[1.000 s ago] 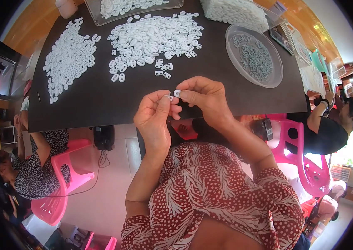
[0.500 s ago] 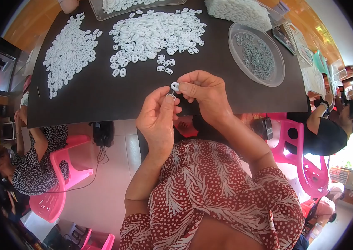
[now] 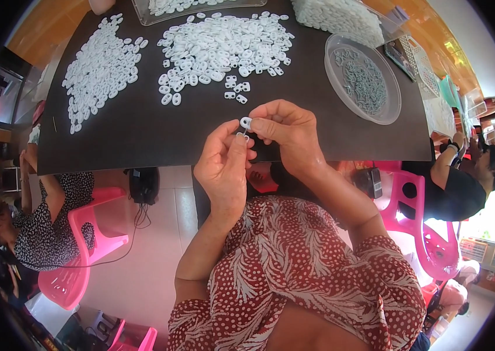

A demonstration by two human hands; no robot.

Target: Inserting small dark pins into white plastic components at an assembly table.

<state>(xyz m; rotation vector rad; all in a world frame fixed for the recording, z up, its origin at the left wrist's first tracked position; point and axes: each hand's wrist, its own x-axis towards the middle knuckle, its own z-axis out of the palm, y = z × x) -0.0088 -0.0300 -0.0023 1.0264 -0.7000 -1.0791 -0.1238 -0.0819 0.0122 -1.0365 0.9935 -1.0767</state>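
Note:
Close together over the table's near edge, both hands are closed in a pinch. Between the thumb and finger of my right hand [image 3: 291, 136] is a small white oval plastic piece with a hole [image 3: 246, 123]. My left hand [image 3: 224, 167] pinches a second small white plastic piece [image 3: 243, 137] just below it. A thin metal bit seems to run between the two pieces, partly hidden by the fingertips. Several loose white pieces [image 3: 236, 88] lie just beyond the hands, in front of a large heap of white plastic pieces [image 3: 224, 44].
A second white heap [image 3: 98, 70] spreads at the table's left. To the right, a round clear tray [image 3: 392, 111] holds small metal hooks [image 3: 367, 85]. Clear bins of white pieces [image 3: 338, 20] stand at the back. People sit on pink chairs [image 3: 81, 257] at both sides of the dark table [image 3: 142, 140].
The view has shifted slightly, so the table's contents sit a little differently in it. Both hands keep their pinch on the white pieces, with hardly any movement.

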